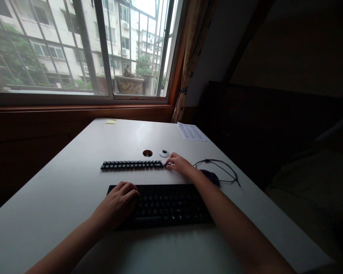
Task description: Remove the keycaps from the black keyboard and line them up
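Observation:
A black keyboard (171, 207) lies on the white table in front of me. Over its left part rests my left hand (121, 199), fingers curled and pressed together, with the tips and anything under them hidden. Beyond the keyboard, loose black keycaps (131, 164) are lined up in two rows. At the right end of these rows, my right hand (177, 163) pinches a small dark piece that looks like a keycap (166, 165), low at the tabletop. A bit of something pale shows by those fingers, too small to name.
A dark mouse (210, 177) with a looped cable (231, 169) sits right of my right forearm. Behind the keycaps are a round hole (148, 153) and its cover (164, 153). Printed paper (191, 132) and a yellow note (111, 121) lie at the far edge, below a window (82, 49).

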Tool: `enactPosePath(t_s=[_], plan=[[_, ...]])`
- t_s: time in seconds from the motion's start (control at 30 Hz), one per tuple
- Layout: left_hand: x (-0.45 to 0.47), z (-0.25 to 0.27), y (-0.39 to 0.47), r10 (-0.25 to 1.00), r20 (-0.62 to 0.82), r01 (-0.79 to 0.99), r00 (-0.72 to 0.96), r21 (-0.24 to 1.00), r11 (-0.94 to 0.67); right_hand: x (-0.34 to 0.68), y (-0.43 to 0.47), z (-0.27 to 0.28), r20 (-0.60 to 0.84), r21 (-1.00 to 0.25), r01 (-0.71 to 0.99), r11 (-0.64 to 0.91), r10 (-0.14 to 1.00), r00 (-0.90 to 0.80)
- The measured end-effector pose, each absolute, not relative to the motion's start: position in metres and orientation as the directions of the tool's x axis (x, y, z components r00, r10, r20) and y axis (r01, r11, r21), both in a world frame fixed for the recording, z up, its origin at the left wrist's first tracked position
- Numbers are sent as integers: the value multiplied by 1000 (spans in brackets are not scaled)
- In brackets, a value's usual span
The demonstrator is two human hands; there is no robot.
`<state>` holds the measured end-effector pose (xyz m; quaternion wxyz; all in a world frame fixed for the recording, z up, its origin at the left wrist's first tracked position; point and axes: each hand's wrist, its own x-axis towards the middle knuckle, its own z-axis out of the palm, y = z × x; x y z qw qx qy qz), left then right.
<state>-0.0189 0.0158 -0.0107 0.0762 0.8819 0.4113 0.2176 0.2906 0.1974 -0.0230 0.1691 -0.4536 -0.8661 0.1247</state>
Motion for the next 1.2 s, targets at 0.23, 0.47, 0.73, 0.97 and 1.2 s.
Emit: enactPosePath(t_s=[0.23,0.47,0.73,0.97,1.2], plan=[[-20,-12,15,761,314,693,568,316,-648,295,193,-13,213,-383,743,548,836,-506],[-19,-11,16,754,334,681,566,325,-656,306,161,29,404,-385,710,590,799,-445],[-19,-10,15,752,331,683,570,317,-658,338,80,56,451,-655,673,343,892,-16],[-19,-9,15,746,322,705,583,257,-662,375,52,37,398,-620,778,104,896,198],[-21,-10,16,743,307,727,595,189,-660,368,43,30,385,-468,876,120,919,79]])
